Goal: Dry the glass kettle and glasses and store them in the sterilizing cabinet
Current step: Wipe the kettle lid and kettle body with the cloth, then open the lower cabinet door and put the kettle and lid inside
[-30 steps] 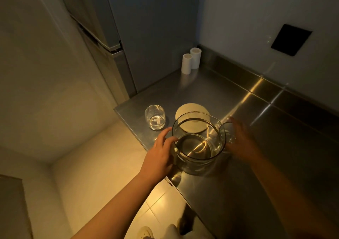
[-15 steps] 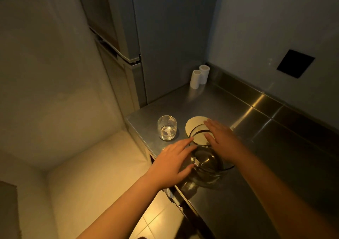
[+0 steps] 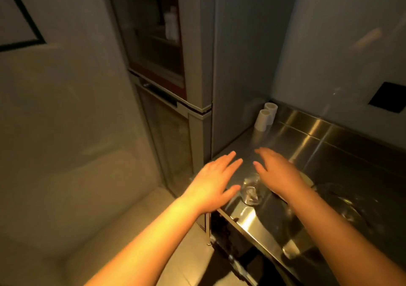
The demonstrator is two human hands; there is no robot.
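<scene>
Both my hands hover flat over the steel counter (image 3: 274, 145) with fingers straight and nothing in them. My left hand (image 3: 214, 181) is above the counter's left corner. My right hand (image 3: 278, 172) is just right of it. A small clear glass (image 3: 251, 192) stands on the counter between and below the two hands. The glass kettle (image 3: 342, 202) stands at the right, partly hidden behind my right forearm. The round pale lid (image 3: 306, 179) peeks out beyond my right wrist. The tall sterilizing cabinet (image 3: 160, 70) with glass doors rises at the counter's left end.
Two white rolls (image 3: 264, 117) stand in the back corner of the counter by the wall. A dark square panel (image 3: 387, 97) is set in the right wall. Pale floor tiles lie below the counter's left edge.
Both hands have let go of the kettle and moved left and forward past the small glass. The view has tilted up towards the cabinet.
</scene>
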